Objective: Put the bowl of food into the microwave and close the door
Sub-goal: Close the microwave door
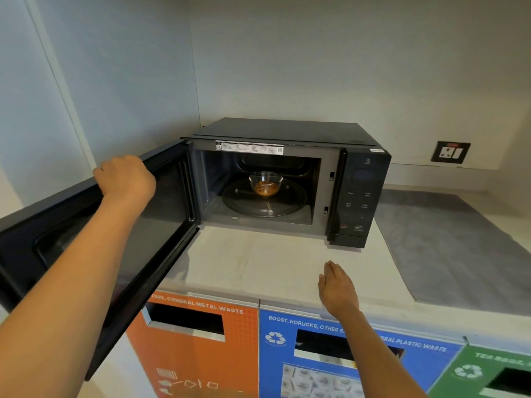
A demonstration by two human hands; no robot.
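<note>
A black microwave (290, 130) stands on the white counter in the corner, and its door (161, 225) is swung wide open to the left. Inside, a clear glass bowl (265, 183) with orange-brown food sits on the glass turntable (287, 205). My left hand (125, 179) is closed over the top edge of the open door. My right hand (337, 285) hovers flat over the counter's front edge, holding nothing, with its fingers held together.
The white counter (258, 262) extends in front of the microwave, with a grey mat (448, 242) to the right. A wall socket (450, 152) is at the back right. Below are orange (201, 354), blue (316, 369) and green (494, 374) waste bin fronts.
</note>
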